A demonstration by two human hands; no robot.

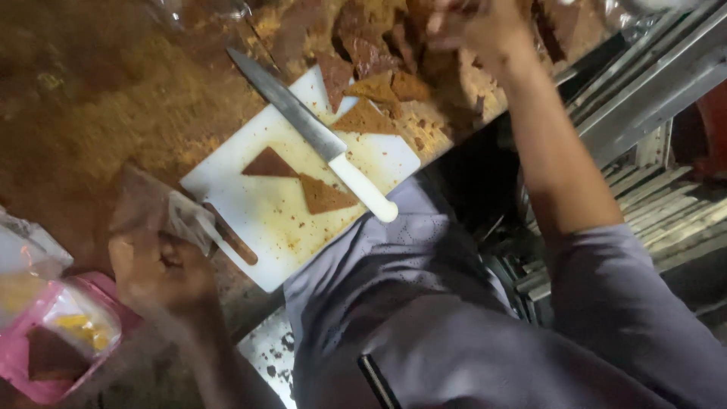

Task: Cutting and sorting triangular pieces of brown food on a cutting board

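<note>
Left hand [159,276]: clenched on a crumpled clear plastic bag [151,208], held over the desk [91,98]. Just left of and below this hand, a pink-edged bag [53,341] with yellow and brown pieces inside.

Right of the left hand, touching the plastic: a white cutting board [265,227], stained with crumbs. A small brown-handled tool [231,238] lies on the board's near corner, close to the fingers. Two brown triangular slices [299,182] sit mid-board. A knife [310,132] with a white handle lies diagonally across it, untouched, between the two hands.

Right hand [473,30]: at the far pile of brown slabs [379,45], blurred; fingers curl into the pile, but whether they grasp a piece I cannot tell.

Judgement: hold the bag mouth open and steady with the left hand; lift slices flat so they do not crumble.
</note>
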